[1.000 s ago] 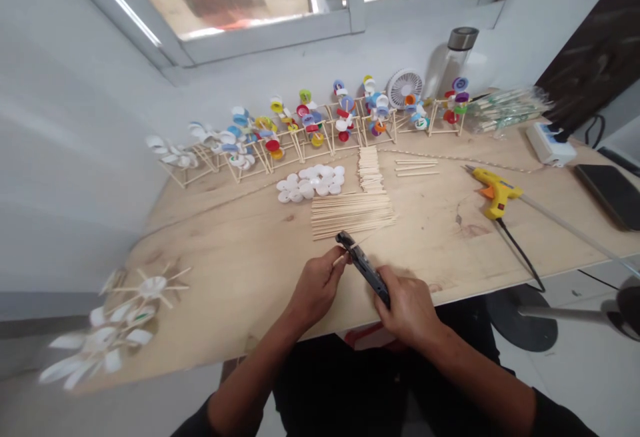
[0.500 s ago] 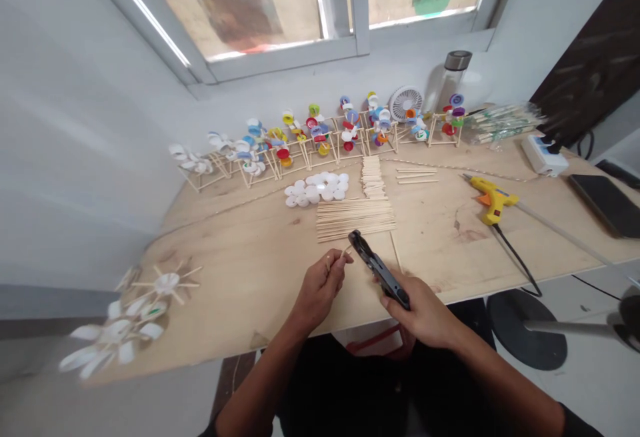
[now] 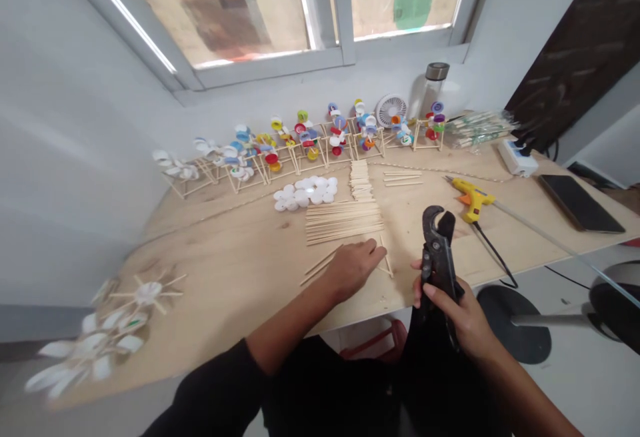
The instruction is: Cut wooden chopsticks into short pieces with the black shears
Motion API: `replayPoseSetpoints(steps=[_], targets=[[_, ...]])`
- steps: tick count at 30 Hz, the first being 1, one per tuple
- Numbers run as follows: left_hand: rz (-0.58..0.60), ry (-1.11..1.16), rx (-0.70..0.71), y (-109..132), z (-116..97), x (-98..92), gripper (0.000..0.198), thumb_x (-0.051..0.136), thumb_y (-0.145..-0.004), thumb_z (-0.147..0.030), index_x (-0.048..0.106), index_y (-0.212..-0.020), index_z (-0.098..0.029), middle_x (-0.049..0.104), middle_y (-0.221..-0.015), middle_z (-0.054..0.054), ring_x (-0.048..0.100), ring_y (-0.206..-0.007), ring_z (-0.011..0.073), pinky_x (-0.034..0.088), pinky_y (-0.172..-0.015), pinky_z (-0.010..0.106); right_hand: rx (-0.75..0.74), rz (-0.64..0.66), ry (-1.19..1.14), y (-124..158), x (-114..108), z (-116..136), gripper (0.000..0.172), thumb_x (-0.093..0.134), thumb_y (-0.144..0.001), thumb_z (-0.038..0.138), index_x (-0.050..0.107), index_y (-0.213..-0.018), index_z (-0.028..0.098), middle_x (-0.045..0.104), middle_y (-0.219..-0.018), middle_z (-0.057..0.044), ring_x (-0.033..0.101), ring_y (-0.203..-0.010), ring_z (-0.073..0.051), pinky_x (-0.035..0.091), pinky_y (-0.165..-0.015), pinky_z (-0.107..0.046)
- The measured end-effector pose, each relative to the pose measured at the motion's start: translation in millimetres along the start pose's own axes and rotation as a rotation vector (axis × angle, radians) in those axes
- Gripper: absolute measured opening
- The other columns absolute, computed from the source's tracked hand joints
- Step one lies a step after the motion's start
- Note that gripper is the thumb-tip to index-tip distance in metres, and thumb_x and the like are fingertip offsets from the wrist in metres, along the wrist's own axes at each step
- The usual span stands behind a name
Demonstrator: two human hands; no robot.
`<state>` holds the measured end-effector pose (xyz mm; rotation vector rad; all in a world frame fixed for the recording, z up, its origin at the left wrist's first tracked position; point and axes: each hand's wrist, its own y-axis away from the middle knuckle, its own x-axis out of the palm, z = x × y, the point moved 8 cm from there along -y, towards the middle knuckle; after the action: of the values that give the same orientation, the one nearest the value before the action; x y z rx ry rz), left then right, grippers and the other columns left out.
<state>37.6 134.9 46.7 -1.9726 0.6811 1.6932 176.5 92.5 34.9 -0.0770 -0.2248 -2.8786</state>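
Observation:
My left hand [image 3: 353,267] is low over the table by a few loose sticks [image 3: 387,260], its fingers pressed together; what they hold, if anything, is hidden. More loose sticks [image 3: 323,263] lie beside and partly under my left wrist. My right hand [image 3: 457,313] is wrapped round a dark cutter [image 3: 439,257] near the table's front edge, jaws pointing up and apart. Beyond my left hand lie a row of long sticks [image 3: 343,220], a stack of short sticks [image 3: 360,180] and a cluster of white caps [image 3: 305,193].
Stick frames with coloured caps [image 3: 313,143] line the back by a small fan [image 3: 391,111] and a bottle [image 3: 433,89]. A yellow glue gun [image 3: 473,198], a power strip [image 3: 517,158] and a phone [image 3: 581,203] are right. White-capped wheels [image 3: 93,343] sit front left.
My left hand has moved right and forward to the loose sticks. The cutter has swung upright and right in my right hand, its jaws now apart. The view has shifted slightly.

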Motion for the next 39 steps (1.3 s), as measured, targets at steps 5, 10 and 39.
replayPoseSetpoints(steps=[5,10,39], targets=[[0.046,0.046,0.118,-18,-9,1.3,0.018,0.037,-0.085,-0.012,0.052,-0.09,-0.021,0.052,-0.084,0.004,0.05,-0.074,0.0174,0.037,-0.057,0.027,0.031,-0.031,-0.054,7,-8,-9,0.031,0.055,-0.083,0.035,0.054,-0.11,0.019,0.058,-0.073,-0.001,0.054,-0.066,-0.015,0.044,-0.061,-0.025],[0.036,0.16,0.127,-24,-11,2.4,0.017,0.038,-0.083,-0.01,0.052,-0.083,-0.02,0.051,-0.085,0.004,0.048,-0.072,0.0178,0.034,-0.055,0.027,0.046,-0.049,-0.078,10,-10,-11,0.031,0.056,-0.082,0.036,0.054,-0.109,0.019,0.058,-0.071,0.0,0.053,-0.063,-0.014,0.044,-0.058,-0.024],[-0.727,1.194,-0.447,59,26,17.8,0.012,0.044,-0.085,-0.029,0.051,-0.084,-0.02,0.055,-0.075,0.001,0.05,-0.075,0.0157,0.037,-0.078,0.03,-0.021,0.02,-0.086,28,15,-11,0.03,0.057,-0.081,0.036,0.053,-0.106,0.019,0.058,-0.07,0.0,0.053,-0.064,-0.015,0.043,-0.057,-0.025]])
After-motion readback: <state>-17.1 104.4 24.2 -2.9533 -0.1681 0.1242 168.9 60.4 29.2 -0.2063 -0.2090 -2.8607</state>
